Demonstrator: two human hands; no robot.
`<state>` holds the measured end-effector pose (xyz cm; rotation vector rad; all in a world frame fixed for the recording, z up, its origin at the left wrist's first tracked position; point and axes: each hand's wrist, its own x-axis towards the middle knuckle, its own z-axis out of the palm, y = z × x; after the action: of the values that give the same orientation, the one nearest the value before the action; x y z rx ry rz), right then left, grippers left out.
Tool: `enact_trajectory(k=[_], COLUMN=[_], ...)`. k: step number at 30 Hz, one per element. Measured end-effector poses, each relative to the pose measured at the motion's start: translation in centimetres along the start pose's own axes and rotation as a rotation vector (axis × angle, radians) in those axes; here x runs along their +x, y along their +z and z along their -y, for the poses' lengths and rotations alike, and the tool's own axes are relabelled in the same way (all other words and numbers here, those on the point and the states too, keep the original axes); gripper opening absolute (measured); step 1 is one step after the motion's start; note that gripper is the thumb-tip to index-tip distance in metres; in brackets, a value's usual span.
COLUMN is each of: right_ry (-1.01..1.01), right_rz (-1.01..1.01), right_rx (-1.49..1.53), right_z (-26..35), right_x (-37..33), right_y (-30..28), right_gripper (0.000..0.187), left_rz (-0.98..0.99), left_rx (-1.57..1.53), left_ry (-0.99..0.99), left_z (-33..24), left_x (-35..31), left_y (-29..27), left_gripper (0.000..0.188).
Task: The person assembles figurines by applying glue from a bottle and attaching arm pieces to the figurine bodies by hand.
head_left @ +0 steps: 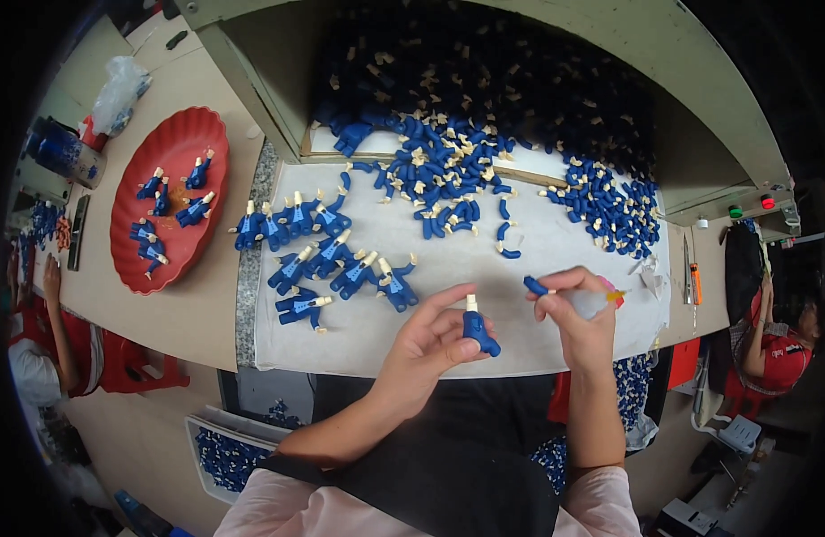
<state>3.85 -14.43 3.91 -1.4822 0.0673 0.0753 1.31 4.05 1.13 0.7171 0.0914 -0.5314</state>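
My left hand (435, 338) is closed round a blue toy figure body (474, 328), which stands upright with its cream neck peg at the top. Pinched in my right hand (573, 313) is a small blue toy arm (536, 285). The same hand also holds a translucent squeeze bottle (590, 305) with a yellow-orange tip, partly hidden by the fingers. A gap separates the arm from the body. Several blue figures (350, 273) with arms fitted lie on the white work sheet (376, 345), left of my hands. Beyond them spreads a pile of loose blue arms (444, 174) with cream hands.
A red scalloped tray (126, 215) with several figures stands at the left. Ahead, a shelf compartment (484, 72) is heaped with blue parts. An orange-handled screwdriver (695, 284) lies at the right. Below the table stands a white bin (200, 456) of parts. Other people sit at both sides.
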Motion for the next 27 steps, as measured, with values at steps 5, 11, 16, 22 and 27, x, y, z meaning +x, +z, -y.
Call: enact_trajectory(k=[5, 11, 16, 22, 27], right_ry=[-0.03, -0.083, 0.012, -0.32, -0.454], right_rz=[-0.035, -0.082, -0.089, -0.19, -0.178], right_rx=[0.181, 0.22, 0.13, -0.476, -0.515], right_z=[0.4, -1.1, -1.2, -1.6, -2.2], right_x=[-2.9, -3.3, -3.9, -3.9, -3.5], right_y=[1.5, 1.5, 1.8, 2.5, 2.3], right_gripper=[0.011, 0.009, 0.015, 0.012, 0.014], left_rz=[0.025, 0.001, 0.055, 0.065, 0.061], left_rx=[0.036, 0.032, 0.039, 0.039, 0.032], left_ry=[0.015, 0.031, 0.036, 0.031, 0.031], left_z=[-0.1, 0.4, 0.0, 0.2, 0.2], left_x=[-0.6, -0.6, -0.7, -0.8, -0.6], left_y=[0.7, 0.8, 1.1, 0.8, 0.6], left_gripper=[0.052, 0.052, 0.051, 0.05, 0.05])
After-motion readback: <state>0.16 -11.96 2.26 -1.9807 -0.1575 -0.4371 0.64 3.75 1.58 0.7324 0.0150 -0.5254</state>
